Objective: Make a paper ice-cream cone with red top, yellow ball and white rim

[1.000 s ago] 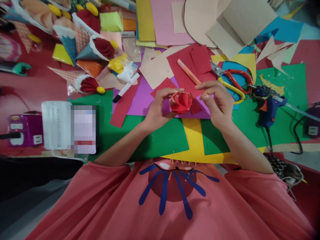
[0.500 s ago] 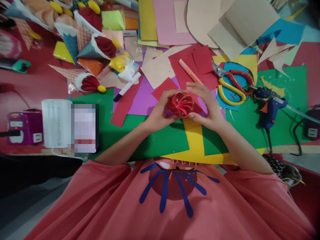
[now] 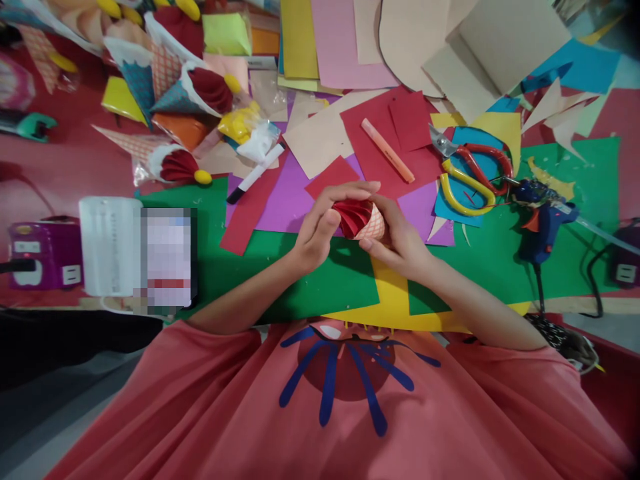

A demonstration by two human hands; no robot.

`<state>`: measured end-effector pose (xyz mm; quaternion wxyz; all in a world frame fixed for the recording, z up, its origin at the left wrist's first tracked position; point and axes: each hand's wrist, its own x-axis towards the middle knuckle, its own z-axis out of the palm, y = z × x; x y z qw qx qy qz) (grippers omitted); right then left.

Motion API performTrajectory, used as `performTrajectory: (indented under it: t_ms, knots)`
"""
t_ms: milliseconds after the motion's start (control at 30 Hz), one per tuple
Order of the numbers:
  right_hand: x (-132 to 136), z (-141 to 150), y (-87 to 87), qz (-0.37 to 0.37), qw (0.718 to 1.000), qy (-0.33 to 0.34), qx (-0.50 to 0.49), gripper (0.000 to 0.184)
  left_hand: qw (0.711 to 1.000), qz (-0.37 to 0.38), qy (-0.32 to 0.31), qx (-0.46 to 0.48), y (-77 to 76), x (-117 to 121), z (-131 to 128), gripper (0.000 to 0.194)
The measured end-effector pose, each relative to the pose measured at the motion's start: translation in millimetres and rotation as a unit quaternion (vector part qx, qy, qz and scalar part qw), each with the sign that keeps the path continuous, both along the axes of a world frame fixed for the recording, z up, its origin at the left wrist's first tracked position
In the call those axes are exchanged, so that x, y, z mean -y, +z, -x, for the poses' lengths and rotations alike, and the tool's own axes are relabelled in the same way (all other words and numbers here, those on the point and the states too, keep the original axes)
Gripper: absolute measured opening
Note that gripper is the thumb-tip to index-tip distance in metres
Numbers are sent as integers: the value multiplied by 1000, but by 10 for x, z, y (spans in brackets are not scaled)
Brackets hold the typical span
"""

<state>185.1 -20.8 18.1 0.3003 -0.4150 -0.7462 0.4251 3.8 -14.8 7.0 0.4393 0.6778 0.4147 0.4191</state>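
At twelve o'clock, your right hand point(image 3: 404, 239) clasps the checked cone point(image 3: 374, 225) at its nine o'clock. Your left hand point(image 3: 317, 232) curves around the red pleats point(image 3: 353, 219); I can't tell whether it grips. Beyond, one o'clock: marker point(image 3: 387, 151).

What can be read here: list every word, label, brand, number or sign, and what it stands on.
No text is legible.
Orange marker: faint print, too small to read.
White box: rows of marks, too blurred to read.
Phone: screen pixelated, unreadable.
Blue glue gun: pale label, too small to read.
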Motion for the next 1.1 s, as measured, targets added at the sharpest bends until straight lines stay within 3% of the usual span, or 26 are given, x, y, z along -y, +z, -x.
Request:
performTrajectory:
  t_ms: [133,433,667,900,1100]
  knots:
    - [21,13,-60,25,1000,-12,12,70,992,11,4,125,-35,41,-78,41]
    - [-6,-28,-134,28,999,8,27,73,996,20,-19,86,-50,37,-47,47]
    - [12,28,-16,54,998,15,-16,62,992,10,-37,116,11,-54,11,39]
    - [33,65,-69,96,994,50,19,70,987,105,-41,113,-34,-29,-36,56]
    - [30,63,-117,87,995,52,8,72,979,124,-57,153,-22,-36,-78,53]
